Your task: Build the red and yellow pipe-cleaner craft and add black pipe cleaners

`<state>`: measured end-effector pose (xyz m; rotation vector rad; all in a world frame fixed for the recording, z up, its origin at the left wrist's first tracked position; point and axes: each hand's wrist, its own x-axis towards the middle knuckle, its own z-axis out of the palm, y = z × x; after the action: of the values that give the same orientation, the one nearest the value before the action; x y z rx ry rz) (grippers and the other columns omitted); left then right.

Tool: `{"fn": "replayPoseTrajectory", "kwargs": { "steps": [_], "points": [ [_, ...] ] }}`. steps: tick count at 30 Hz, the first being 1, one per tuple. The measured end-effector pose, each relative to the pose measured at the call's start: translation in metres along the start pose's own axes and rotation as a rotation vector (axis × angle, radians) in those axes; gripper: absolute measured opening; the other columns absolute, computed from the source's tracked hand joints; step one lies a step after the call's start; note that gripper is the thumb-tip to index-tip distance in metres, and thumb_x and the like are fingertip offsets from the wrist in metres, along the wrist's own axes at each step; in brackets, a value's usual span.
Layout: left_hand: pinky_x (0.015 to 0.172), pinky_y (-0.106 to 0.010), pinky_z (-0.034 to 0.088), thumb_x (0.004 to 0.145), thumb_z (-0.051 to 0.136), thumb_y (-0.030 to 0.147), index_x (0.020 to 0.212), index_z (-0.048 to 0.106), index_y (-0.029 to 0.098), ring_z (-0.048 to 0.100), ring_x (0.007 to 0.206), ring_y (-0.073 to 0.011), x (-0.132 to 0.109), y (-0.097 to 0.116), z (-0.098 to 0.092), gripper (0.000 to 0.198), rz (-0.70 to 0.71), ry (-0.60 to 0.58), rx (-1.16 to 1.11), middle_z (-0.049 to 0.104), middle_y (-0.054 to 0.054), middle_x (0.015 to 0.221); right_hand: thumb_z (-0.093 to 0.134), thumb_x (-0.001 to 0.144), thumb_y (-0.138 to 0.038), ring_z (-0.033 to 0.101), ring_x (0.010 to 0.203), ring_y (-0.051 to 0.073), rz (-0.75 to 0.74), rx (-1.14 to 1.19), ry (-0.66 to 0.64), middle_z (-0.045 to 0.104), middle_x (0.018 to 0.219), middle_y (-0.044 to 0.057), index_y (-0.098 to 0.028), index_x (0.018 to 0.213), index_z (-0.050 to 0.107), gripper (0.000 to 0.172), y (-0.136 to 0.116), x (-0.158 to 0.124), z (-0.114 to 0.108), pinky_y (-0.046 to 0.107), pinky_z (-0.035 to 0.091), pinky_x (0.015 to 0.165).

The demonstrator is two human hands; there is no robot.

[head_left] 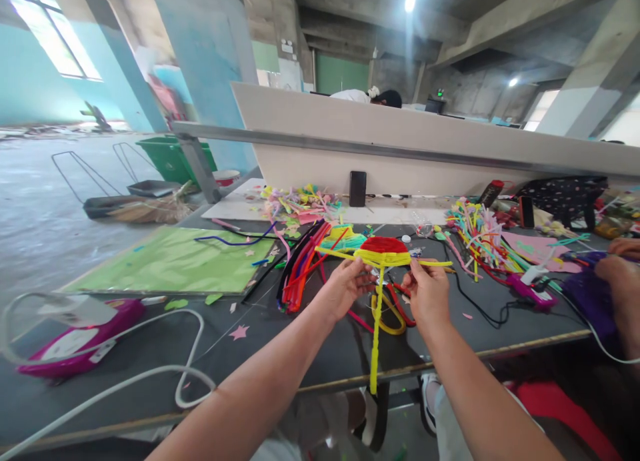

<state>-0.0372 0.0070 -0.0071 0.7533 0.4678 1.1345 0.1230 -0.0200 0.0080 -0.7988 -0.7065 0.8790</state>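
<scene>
Both my hands hold up a pipe-cleaner piece [383, 254] above the dark table [280, 354]. It has a red half-round top, a yellow cross bar and a long yellow stem [375, 341] hanging down past the table's edge. My left hand [345, 286] pinches the yellow bar left of the stem. My right hand [425, 291] pinches it on the right. Below my hands lie looped yellow and red pipe cleaners [393, 311].
A bundle of red, black and orange pipe cleaners [300, 264] lies left of my hands, beside a green sheet [170, 261]. A pink glue gun [75, 344] with white cable sits at left. Coloured scraps [475, 238], a phone [357, 188] and another person's hands [620, 268] are at right.
</scene>
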Motion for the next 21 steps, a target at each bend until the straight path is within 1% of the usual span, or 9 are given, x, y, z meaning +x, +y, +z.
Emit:
{"fn": "replayPoseTrajectory", "kwargs": {
  "steps": [2,4,7,11,16,19,21],
  "points": [
    [0.064,-0.030,0.052,0.068,0.074,0.038,0.091,0.063,0.016,0.065,0.073,-0.0170,-0.002,-0.005,0.000,0.034,-0.046,-0.052,0.061,0.065,-0.006,0.088,0.071,0.070,-0.030,0.049,0.040,0.007,-0.041,-0.056,0.021,0.054,0.053,-0.008,-0.019,0.075,0.054,0.021,0.002,0.000,-0.001,0.018,0.041,0.038],
    [0.066,-0.029,0.051,0.066,0.076,0.032,0.091,0.065,0.015,0.065,0.072,-0.0164,-0.002,-0.009,-0.001,0.033,-0.059,-0.066,0.127,0.066,-0.007,0.087,0.069,0.072,-0.032,0.049,0.040,0.007,-0.083,-0.119,0.020,0.053,0.052,-0.008,-0.019,0.077,0.054,0.020,0.003,-0.001,-0.002,0.019,0.042,0.039],
    [0.066,-0.028,0.050,0.065,0.078,0.029,0.090,0.067,0.012,0.065,0.070,-0.0161,0.000,-0.011,-0.002,0.032,-0.048,-0.039,0.187,0.067,-0.008,0.083,0.067,0.075,-0.035,0.049,0.040,0.008,-0.103,-0.189,-0.019,0.054,0.049,-0.007,-0.019,0.080,0.054,0.021,0.006,-0.006,-0.001,0.020,0.043,0.042],
    [0.062,-0.027,0.049,0.065,0.077,0.033,0.086,0.068,0.010,0.064,0.065,-0.0160,0.001,-0.006,-0.002,0.032,-0.056,-0.014,0.212,0.068,-0.008,0.079,0.066,0.076,-0.036,0.052,0.041,0.009,-0.093,-0.233,-0.056,0.055,0.050,-0.007,-0.020,0.083,0.054,0.021,0.007,-0.012,0.001,0.020,0.042,0.043],
    [0.055,-0.024,0.045,0.064,0.077,0.033,0.082,0.068,0.009,0.060,0.055,-0.0112,0.000,0.000,-0.002,0.031,-0.100,0.031,0.197,0.069,-0.008,0.075,0.067,0.075,-0.035,0.053,0.042,0.009,-0.077,-0.206,-0.102,0.056,0.053,-0.007,-0.020,0.083,0.054,0.021,0.006,-0.016,0.002,0.020,0.043,0.044],
    [0.052,-0.022,0.042,0.065,0.077,0.031,0.081,0.069,0.010,0.058,0.053,-0.0103,0.000,0.001,-0.002,0.028,-0.107,0.019,0.180,0.069,-0.007,0.074,0.067,0.076,-0.033,0.053,0.042,0.008,-0.058,-0.162,-0.135,0.056,0.054,-0.007,-0.020,0.082,0.055,0.019,0.005,-0.017,0.003,0.020,0.043,0.045],
    [0.053,-0.023,0.043,0.065,0.077,0.031,0.080,0.069,0.009,0.059,0.054,-0.0108,0.000,0.002,-0.001,0.027,-0.108,0.010,0.169,0.069,-0.007,0.073,0.069,0.074,-0.032,0.054,0.043,0.008,-0.040,-0.124,-0.150,0.057,0.057,-0.007,-0.019,0.081,0.056,0.020,0.004,-0.018,0.003,0.021,0.044,0.045]
  ]
}}
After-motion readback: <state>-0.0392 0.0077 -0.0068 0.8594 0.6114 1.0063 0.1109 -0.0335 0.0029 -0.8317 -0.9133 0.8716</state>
